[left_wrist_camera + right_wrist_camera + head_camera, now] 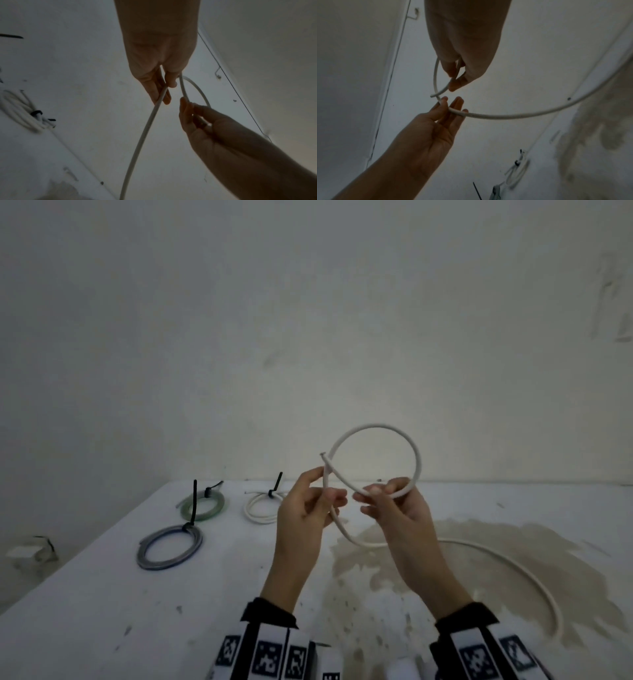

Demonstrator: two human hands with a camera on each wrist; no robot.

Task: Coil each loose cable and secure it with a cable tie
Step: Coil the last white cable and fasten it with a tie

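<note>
Trailing across the white surface (102,594) on the person's right, the loose tail of the white cable (418,460) sweeps in a wide arc, then rises to the hands, where its first loop stands upright above the fingers. That tail lies below and to the right, so the right hand (400,508) seems nearer for gathering the next turn. It pinches the loop's lower arc, palm toward the person. The left hand (305,508), raised alongside, pinches the crossing just under the cut end between thumb and fingertips (444,100).
</note>
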